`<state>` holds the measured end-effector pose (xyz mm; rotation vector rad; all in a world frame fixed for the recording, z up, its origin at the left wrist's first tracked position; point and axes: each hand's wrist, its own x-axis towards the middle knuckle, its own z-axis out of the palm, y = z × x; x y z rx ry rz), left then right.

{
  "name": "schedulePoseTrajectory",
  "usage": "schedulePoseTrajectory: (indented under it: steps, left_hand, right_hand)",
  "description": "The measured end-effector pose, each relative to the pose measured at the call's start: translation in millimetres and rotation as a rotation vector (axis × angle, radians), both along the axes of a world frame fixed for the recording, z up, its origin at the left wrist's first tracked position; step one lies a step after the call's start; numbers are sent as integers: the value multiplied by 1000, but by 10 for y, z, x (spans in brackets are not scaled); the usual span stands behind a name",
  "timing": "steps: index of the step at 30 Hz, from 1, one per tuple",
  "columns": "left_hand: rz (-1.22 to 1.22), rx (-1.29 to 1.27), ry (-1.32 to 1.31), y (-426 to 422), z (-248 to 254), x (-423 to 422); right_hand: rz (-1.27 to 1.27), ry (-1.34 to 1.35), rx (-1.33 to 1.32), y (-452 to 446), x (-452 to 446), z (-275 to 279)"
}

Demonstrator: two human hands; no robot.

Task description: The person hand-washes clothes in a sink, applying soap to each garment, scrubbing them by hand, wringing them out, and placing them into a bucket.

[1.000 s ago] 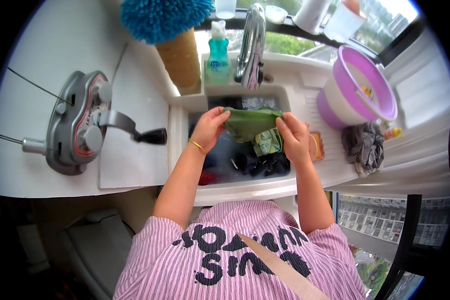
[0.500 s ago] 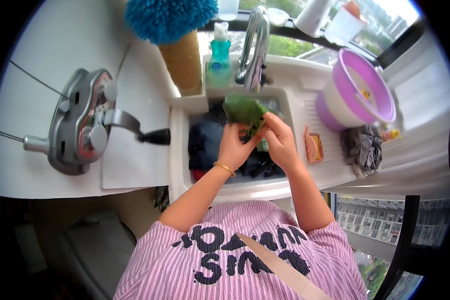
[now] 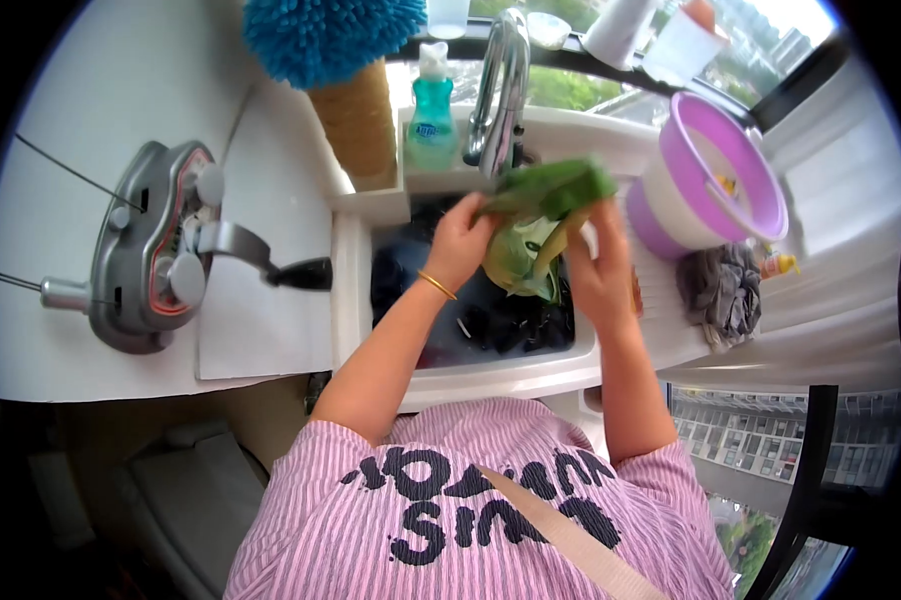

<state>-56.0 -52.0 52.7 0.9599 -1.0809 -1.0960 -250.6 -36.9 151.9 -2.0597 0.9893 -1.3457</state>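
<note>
A green cloth (image 3: pixel 546 190), blurred by motion, is stretched between my two hands over the sink (image 3: pixel 354 285). My left hand (image 3: pixel 463 240) grips its left end. At its right end, my right hand (image 3: pixel 599 262) holds the cloth, with the fingertips partly smeared. A paler, patterned green part (image 3: pixel 524 262) hangs below, between the hands. Under it, dark clothes (image 3: pixel 471 325) lie in the water of the basin. The chrome faucet (image 3: pixel 501 95) rises just behind the cloth.
A green soap bottle (image 3: pixel 432 115) stands behind the basin, left of the faucet. On the right are a purple and white bucket (image 3: pixel 661 205) and a grey crumpled cloth (image 3: pixel 721 290). A grey device with a black-handled crank (image 3: pixel 301 274) is at the left.
My hands first came together on the green cloth, then moved apart again. The cloth is now raised nearer the faucet, with its paler patterned part hanging in view.
</note>
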Motion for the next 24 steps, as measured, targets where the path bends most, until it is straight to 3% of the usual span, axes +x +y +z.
schedulePoseTrajectory:
  steps: [4, 7, 11, 14, 16, 18, 20, 22, 24]
  left_hand:
    - [-25, -118, -152, 51, 860, 112]
    - [-32, -226, -113, 133, 1291, 140]
    - [35, -292, -71, 289, 1692, 136]
    - [39, -282, -117, 395, 1782, 239]
    - [20, -264, -142, 400, 1651, 327]
    - [-5, -89, -188, 405, 1402, 356]
    - [-412, 400, -165, 328, 823, 653]
    - [-659, 645, 294, 391, 134, 824]
    - [-605, 688, 804, 586, -129, 752]
  right_hand:
    - [56, -229, -85, -305, -174, 256]
    - [126, -376, -157, -210, -66, 679]
    - [173, -420, -282, -106, -82, 945]
    - [121, -514, -194, -22, -36, 943]
    - [137, -513, -91, 2, -108, 666]
    - [144, -398, 212, -25, -165, 497]
    - [185, -336, 584, -227, -206, 143]
    - [230, -262, 834, -468, -297, -478]
    - [165, 158, 906, -618, -410, -967]
